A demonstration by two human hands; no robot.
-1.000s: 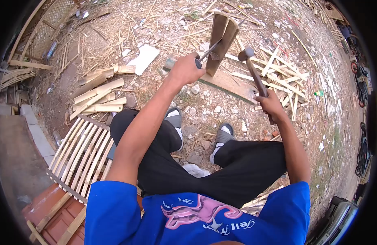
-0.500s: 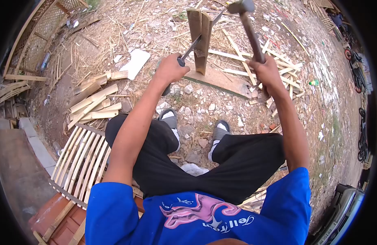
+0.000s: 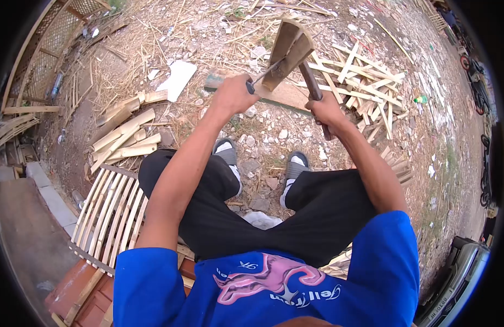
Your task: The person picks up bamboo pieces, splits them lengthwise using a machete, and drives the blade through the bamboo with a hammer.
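My left hand (image 3: pixel 235 95) is closed around the dark handle of a knife (image 3: pixel 274 66). Its blade sits in a split piece of bamboo (image 3: pixel 295 48), which leans to the right with its lower end at a wooden board (image 3: pixel 289 96) on the ground. My right hand (image 3: pixel 327 113) grips a hammer (image 3: pixel 311 82) by its handle, just right of the bamboo. The hammer's head is hidden behind the bamboo.
Thin strips (image 3: pixel 366 82) lie heaped to the right. Split bamboo lengths (image 3: pixel 126 139) are piled at left, above a slatted panel (image 3: pixel 107 212). A white sheet (image 3: pixel 178 79) lies on the rubble ground. A vehicle (image 3: pixel 454 283) stands at lower right.
The hammer has come down from its raised position, and its head has gone behind the bamboo. The bamboo has tipped from upright toward the right, with the knife still in it.
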